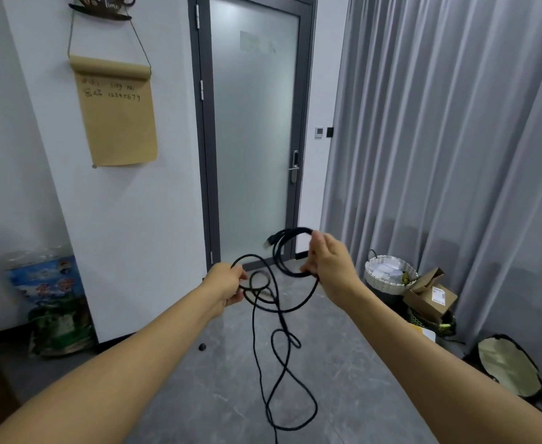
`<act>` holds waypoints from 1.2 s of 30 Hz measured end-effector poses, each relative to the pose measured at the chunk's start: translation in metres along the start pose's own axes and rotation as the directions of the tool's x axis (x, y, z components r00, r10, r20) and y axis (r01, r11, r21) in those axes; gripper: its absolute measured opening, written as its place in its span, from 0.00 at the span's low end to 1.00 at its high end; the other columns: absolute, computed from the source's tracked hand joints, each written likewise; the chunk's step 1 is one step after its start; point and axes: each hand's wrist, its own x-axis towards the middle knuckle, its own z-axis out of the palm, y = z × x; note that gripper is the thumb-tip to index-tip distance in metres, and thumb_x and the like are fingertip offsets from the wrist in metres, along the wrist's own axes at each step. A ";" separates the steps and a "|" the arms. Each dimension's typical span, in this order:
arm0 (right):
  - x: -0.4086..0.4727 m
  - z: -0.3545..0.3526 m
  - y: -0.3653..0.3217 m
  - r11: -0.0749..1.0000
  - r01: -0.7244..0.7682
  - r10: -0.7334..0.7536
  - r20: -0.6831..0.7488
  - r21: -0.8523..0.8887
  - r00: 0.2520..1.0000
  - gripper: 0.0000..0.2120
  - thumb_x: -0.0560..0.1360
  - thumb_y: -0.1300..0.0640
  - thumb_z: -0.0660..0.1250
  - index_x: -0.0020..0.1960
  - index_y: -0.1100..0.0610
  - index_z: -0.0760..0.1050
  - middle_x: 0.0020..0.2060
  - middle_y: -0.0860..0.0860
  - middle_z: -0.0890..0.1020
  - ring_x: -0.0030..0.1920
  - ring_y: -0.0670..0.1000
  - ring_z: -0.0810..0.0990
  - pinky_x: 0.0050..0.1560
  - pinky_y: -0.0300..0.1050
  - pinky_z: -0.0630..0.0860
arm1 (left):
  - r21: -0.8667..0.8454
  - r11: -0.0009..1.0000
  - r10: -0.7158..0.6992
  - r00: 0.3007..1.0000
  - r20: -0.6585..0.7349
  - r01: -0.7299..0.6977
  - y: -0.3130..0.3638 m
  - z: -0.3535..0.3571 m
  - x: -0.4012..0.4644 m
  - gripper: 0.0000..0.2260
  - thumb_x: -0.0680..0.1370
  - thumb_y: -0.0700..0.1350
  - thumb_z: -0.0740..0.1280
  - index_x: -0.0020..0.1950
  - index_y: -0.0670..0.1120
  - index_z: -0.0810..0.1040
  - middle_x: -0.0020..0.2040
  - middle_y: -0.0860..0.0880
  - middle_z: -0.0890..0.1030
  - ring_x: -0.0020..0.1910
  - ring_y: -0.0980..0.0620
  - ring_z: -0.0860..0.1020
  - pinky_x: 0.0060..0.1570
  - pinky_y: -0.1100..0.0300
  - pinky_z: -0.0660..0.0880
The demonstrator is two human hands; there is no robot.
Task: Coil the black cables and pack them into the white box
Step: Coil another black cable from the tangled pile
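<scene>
A long black cable point(265, 357) hangs in front of me at chest height. My right hand point(329, 262) grips a small coil of several loops at the cable's upper end, with a plug sticking out to the left of the coil. My left hand point(228, 283) pinches a loose loop of the same cable a little lower and to the left. The remainder of the cable dangles in twisted loops down toward the grey floor and runs out of the bottom of the view. No white box is in view.
A frosted glass door point(253, 129) stands straight ahead. Grey curtains point(449, 139) cover the right side. A white wicker basket point(389, 274), cardboard boxes point(430, 296) and a bag point(508, 366) sit on the floor at right. A colourful sack point(50, 302) leans at left.
</scene>
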 end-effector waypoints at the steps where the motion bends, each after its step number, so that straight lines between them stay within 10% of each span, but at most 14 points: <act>1: 0.004 -0.005 0.000 0.999 -0.019 0.023 -0.084 0.047 0.996 0.17 0.82 0.56 0.53 0.36 0.58 0.64 0.25 0.49 0.64 0.20 0.43 0.65 0.38 0.51 0.73 | 0.005 1.000 -0.001 1.000 -0.007 0.001 -0.002 -0.003 0.001 0.15 0.82 0.40 0.56 0.36 0.42 0.73 0.38 0.46 0.68 0.32 0.52 0.67 0.27 0.64 0.70; 6: 0.012 -0.033 0.004 0.993 -0.072 0.089 -0.198 0.091 0.976 0.16 0.82 0.55 0.52 0.37 0.58 0.65 0.23 0.50 0.64 0.20 0.46 0.65 0.32 0.46 0.69 | 0.098 0.995 -0.014 1.000 -0.024 0.016 -0.011 -0.011 0.007 0.13 0.80 0.40 0.58 0.37 0.40 0.74 0.39 0.43 0.70 0.33 0.51 0.66 0.27 0.62 0.68; 11: 0.010 -0.034 0.014 0.997 -0.078 0.081 -0.112 0.031 0.990 0.17 0.82 0.56 0.53 0.36 0.58 0.65 0.21 0.48 0.65 0.18 0.44 0.65 0.31 0.47 0.67 | 0.549 0.831 0.152 0.985 -0.081 -0.084 -0.003 -0.009 0.008 0.20 0.81 0.52 0.58 0.43 0.35 0.73 0.59 0.31 0.73 0.36 0.42 0.73 0.43 0.56 0.73; 16: 0.001 -0.023 0.011 0.983 -0.056 0.082 0.145 -0.175 0.986 0.17 0.82 0.56 0.53 0.35 0.57 0.63 0.19 0.44 0.64 0.18 0.43 0.63 0.31 0.45 0.66 | 0.378 0.793 0.476 0.873 0.108 -0.478 0.025 0.017 -0.018 0.17 0.81 0.54 0.56 0.61 0.44 0.71 0.59 0.48 0.68 0.55 0.52 0.71 0.58 0.60 0.67; 20: -0.010 -0.014 0.002 0.984 -0.050 0.101 0.303 -0.172 0.948 0.17 0.82 0.56 0.53 0.35 0.57 0.64 0.20 0.42 0.63 0.20 0.43 0.59 0.27 0.40 0.64 | 0.344 0.733 0.472 0.803 0.364 -0.587 0.034 0.034 -0.034 0.17 0.81 0.54 0.55 0.64 0.45 0.70 0.59 0.50 0.71 0.59 0.53 0.72 0.58 0.62 0.67; 27: -0.013 -0.015 -0.008 0.974 0.029 0.045 0.314 -0.225 0.948 0.17 0.82 0.55 0.53 0.35 0.56 0.64 0.20 0.42 0.64 0.21 0.44 0.61 0.26 0.39 0.64 | -0.110 0.958 0.283 0.815 0.505 -0.265 0.028 0.039 -0.048 0.14 0.82 0.50 0.54 0.50 0.40 0.71 0.29 0.52 0.68 0.26 0.57 0.71 0.46 0.57 0.78; 31: -0.016 -0.015 -0.009 0.991 -0.005 0.050 0.338 -0.133 0.940 0.17 0.82 0.55 0.53 0.35 0.57 0.63 0.24 0.46 0.61 0.23 0.45 0.58 0.25 0.39 0.64 | -0.331 0.944 0.215 0.767 0.604 -0.005 0.030 0.036 -0.054 0.15 0.82 0.50 0.53 0.39 0.45 0.68 0.24 0.54 0.59 0.21 0.58 0.60 0.32 0.64 0.71; 36: -0.016 -0.010 -0.003 0.979 0.025 0.050 0.358 -0.201 0.932 0.17 0.82 0.53 0.53 0.37 0.59 0.66 0.27 0.51 0.71 0.27 0.49 0.70 0.35 0.48 0.77 | -0.346 0.938 0.213 0.822 0.527 -0.021 0.028 0.034 -0.051 0.17 0.83 0.51 0.53 0.37 0.46 0.66 0.23 0.55 0.59 0.19 0.59 0.56 0.23 0.67 0.60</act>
